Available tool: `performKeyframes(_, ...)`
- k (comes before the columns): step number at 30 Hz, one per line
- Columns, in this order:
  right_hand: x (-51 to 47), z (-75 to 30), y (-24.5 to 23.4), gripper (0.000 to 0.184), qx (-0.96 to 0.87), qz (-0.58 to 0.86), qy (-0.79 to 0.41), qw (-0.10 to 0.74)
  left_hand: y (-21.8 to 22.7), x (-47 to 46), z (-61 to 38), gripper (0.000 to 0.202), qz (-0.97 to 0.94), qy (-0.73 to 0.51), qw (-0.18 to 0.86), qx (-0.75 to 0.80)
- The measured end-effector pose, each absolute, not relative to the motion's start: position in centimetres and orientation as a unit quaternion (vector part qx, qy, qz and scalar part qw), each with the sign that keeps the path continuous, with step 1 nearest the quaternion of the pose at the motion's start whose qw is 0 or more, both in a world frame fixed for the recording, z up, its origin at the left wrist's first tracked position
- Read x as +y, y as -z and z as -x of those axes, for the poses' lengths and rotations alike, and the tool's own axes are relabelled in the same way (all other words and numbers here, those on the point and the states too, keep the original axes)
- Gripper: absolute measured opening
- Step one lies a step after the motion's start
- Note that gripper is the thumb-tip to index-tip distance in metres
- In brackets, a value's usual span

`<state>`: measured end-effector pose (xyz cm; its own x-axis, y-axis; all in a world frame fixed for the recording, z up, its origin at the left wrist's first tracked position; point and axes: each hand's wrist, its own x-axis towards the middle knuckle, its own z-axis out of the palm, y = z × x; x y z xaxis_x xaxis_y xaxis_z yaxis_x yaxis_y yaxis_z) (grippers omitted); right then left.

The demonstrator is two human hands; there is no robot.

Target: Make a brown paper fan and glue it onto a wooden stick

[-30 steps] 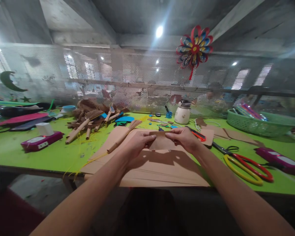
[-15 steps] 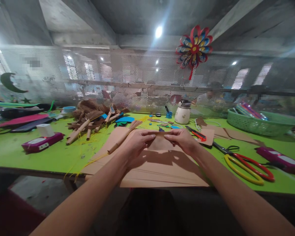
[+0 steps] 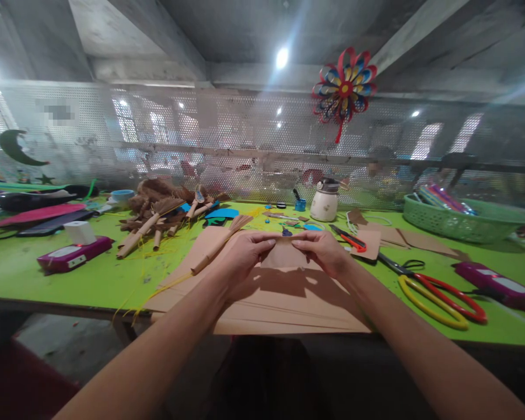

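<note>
Between my two hands is a small piece of brown kraft paper [image 3: 283, 256], held up by its top edge. My left hand [image 3: 245, 256] pinches its left end with thumb and fingers. At the right end my right hand [image 3: 324, 251] does the same. Below them larger brown paper sheets [image 3: 289, 312] lie stacked at the table's front edge, with shadows of my hands on them. A rolled paper tube with a fringed end [image 3: 214, 248] rests on the sheets beside my left forearm, yellow string trailing from it.
Large scissors with red and yellow handles [image 3: 441, 297] lie to the right, near a purple power strip [image 3: 496, 286] and a green basket [image 3: 464, 224]. A white jar [image 3: 324, 201] stands behind. Fringed paper tubes [image 3: 142, 233] and another purple power strip [image 3: 74, 255] are on the left.
My hands keep their pinch on the small paper piece, with barely any movement. The whole view has shifted very slightly.
</note>
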<state>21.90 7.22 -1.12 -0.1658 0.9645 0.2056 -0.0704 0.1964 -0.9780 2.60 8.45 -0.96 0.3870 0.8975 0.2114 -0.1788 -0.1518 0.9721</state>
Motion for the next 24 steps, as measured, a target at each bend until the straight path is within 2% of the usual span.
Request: performKeyframes(24,6.61,-21.25,1.14,0.017,-0.616,0.357,-0.446,0.542,0.95,8.22,-2.63,0.025,-0.609,-0.444,0.592,0.286)
